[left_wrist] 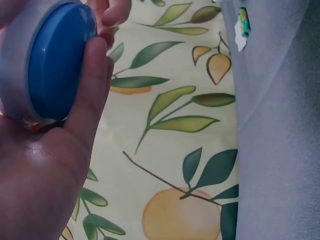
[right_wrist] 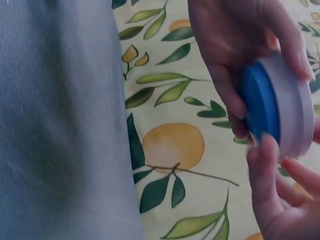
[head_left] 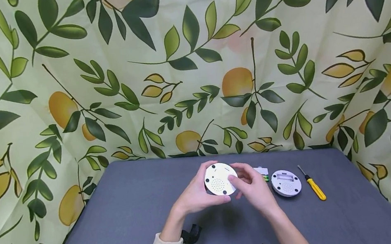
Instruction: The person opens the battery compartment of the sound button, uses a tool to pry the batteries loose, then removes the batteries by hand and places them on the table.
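Both hands are together on one item, the white disc (head_left: 218, 179), at lower centre of the head frame: the left hand (head_left: 195, 195) curls round its rim, and the right hand (head_left: 254, 186) pinches the opposite edge, thumb flat on the perforated face. I read the left as the steadying grip, leaving the right thumb free to press. That face is turned to the head camera, presumably so the wearer can inspect it; the blue dome (left_wrist: 57, 62) therefore faces away, and I get it only from the wrist views. Right of the hands, on the table (head_left: 124, 203), a second round unit (head_left: 287, 188) lies perforated face up, its recess exposed, likely for access. The yellow screwdriver (head_left: 315, 188) sits just beside it, probably to suit the right hand. Hard to make out: green batteries (head_left: 266, 178) and a white piece (head_left: 261, 170) are partly covered by the right hand in my head view, so I can't count cells. I cannot tell whether the held disc contains any. The right fingers behind it are mostly hidden there; the left wrist view cuts the disc off at upper left.
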Available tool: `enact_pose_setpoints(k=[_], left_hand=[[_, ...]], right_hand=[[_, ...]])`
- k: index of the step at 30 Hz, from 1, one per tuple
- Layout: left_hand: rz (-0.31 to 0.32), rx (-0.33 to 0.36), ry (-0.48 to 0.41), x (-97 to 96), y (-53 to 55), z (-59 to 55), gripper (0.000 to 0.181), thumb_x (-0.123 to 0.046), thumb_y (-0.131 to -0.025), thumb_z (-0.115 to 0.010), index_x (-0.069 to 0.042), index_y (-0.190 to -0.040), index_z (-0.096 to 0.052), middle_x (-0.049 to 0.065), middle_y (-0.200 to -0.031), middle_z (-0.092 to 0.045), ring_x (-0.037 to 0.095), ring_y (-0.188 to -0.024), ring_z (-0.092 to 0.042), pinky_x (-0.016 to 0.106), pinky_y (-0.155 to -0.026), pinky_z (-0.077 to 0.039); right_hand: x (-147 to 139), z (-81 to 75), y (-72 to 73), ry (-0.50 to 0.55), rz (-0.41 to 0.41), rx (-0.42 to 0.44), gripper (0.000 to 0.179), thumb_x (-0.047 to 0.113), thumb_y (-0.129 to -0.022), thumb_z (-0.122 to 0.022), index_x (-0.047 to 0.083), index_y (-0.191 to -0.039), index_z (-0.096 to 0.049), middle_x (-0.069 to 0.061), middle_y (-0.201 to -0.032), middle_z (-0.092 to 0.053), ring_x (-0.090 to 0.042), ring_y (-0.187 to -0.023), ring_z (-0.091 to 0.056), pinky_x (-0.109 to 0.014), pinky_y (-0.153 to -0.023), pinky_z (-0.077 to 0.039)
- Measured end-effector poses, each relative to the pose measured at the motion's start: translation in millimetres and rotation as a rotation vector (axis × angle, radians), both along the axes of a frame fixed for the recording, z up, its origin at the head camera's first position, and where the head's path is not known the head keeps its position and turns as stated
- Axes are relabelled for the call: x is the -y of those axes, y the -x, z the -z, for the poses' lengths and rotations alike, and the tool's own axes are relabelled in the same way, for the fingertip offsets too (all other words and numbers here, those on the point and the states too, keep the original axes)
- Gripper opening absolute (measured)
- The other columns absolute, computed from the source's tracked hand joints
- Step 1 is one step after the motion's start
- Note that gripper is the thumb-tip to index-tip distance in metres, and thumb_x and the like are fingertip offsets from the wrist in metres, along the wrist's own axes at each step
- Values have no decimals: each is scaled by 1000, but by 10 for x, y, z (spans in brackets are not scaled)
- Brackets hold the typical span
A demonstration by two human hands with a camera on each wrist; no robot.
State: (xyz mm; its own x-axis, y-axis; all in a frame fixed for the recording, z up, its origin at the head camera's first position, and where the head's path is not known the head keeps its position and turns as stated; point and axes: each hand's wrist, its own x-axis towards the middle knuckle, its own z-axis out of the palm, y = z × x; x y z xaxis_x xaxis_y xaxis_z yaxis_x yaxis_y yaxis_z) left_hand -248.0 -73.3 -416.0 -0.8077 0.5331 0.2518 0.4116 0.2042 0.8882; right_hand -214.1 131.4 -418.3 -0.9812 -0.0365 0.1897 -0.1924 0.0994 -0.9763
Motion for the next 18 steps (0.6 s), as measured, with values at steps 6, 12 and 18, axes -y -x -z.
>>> enact_pose_setpoints(k=[6,12,18], left_hand=[[-8,-16,-2,-40,0,30,96,-26,-74,-91,-17,-150,-33,-1,-129,-55,16,-110,-56,36,-95,-45],[-23,-46,6,-100,-8,59,98,-26,-73,-92,-15,-150,-32,-4,-128,-56,14,-108,-57,34,-95,-45],[-65,-99,48,-145,-25,63,98,-26,-72,-92,-15,-150,-33,-3,-127,-56,14,-107,-56,34,-93,-45]], right_hand=[[58,23,-22,0,137,-87,32,13,-91,-76,5,-120,-65,-14,-114,-63,-24,-96,-59,-34,-60,-56],[95,41,-27,-28,214,-121,24,14,-90,-78,5,-111,-70,-11,-108,-66,-23,-100,-57,-26,-68,-53],[114,36,-30,-34,243,-110,28,16,-90,-78,4,-115,-70,-11,-112,-67,-22,-103,-57,-23,-76,-49]])
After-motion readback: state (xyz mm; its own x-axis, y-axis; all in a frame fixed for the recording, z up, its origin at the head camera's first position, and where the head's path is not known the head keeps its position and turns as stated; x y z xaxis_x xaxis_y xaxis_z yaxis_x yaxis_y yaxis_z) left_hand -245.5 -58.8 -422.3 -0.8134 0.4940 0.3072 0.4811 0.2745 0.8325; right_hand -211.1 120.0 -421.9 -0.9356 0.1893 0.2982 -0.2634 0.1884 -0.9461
